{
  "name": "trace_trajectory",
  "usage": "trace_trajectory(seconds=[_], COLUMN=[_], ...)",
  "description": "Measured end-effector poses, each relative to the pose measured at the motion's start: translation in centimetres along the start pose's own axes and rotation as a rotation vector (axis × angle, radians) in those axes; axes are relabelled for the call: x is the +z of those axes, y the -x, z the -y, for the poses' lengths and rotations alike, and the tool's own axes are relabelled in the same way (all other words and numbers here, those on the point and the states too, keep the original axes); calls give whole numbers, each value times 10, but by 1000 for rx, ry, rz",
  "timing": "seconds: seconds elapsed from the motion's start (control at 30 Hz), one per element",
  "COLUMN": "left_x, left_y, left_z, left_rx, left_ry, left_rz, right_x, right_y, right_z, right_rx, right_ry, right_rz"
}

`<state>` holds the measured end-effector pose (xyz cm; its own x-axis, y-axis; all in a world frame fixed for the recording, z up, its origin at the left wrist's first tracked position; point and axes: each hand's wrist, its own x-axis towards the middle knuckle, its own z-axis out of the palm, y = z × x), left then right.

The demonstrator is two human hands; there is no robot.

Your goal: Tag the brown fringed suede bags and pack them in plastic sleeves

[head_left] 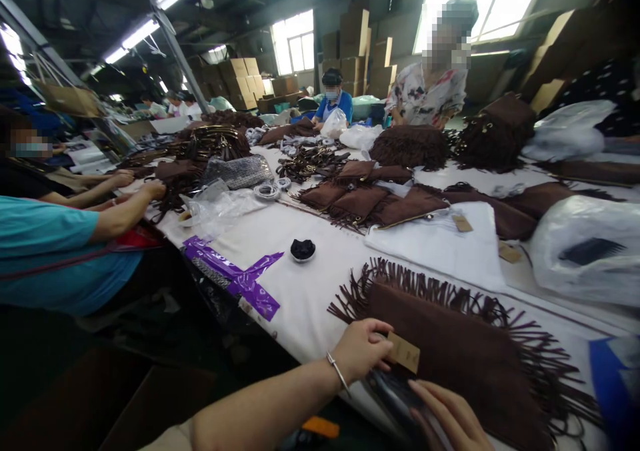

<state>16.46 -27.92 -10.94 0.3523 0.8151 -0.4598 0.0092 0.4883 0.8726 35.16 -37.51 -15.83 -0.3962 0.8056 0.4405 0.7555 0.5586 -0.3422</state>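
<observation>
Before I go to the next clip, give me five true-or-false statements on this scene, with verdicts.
1. The left hand touches the tag. True.
2. The bracelet is on the right wrist. False: it is on the left.
3. Purple tape lies on the table. True.
4. The bag beside the tag has no fringe. False: fringe lines its edges.
5. The black bundle is apart from both hands. True.
</observation>
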Motion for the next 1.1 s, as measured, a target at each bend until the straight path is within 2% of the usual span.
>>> trace_trajectory(seconds=[0.07, 0.13, 0.2, 0.27, 0.3, 0.37, 0.47, 0.57, 0.67, 0.77, 0.83, 0.93, 1.0, 1.1], left_x=[-1, -9, -24, -45, -56, -75, -87, -83, -76, -75, -75, -72, -64, -45], left_y=[3, 8, 13, 20, 24, 31, 37, 39, 37, 34, 31, 20, 10, -5], left_z=[-5, -14, -24, -31, -31, -25, -6, 11, 18, 21, 22, 20, 17, 12], left_rx=[20, 63, 140, 190, 172, 44, -176, -225, -228, -227, -234, -240, -225, -144], left_ry=[-134, -271, -383, -434, -431, -379, -183, 50, 183, 292, 370, 474, 538, 666], left_rz=[32, 57, 32, -47, -92, -171, -220, -193, -137, -116, -97, 36, 116, 156], right_x=[0, 4, 10, 14, 15, 16, 20, 30, 38, 39, 38, 35, 32, 27], right_y=[-17, -33, -42, -43, -41, -39, -40, -44, -45, -45, -48, -58, -66, -72], right_z=[2, -1, -10, -20, -24, -24, -7, 18, 27, 14, -1, -21, -29, -33], right_rx=[-11, -54, -97, -117, -122, -117, -120, -101, -32, -56, -186, -345, -340, -375], right_ry=[66, 174, 279, 337, 348, 352, 357, 370, 416, 532, 582, 586, 575, 580], right_rz=[-32, -1, 51, 61, 49, -2, -24, 21, 45, 20, -13, 6, 7, -36])
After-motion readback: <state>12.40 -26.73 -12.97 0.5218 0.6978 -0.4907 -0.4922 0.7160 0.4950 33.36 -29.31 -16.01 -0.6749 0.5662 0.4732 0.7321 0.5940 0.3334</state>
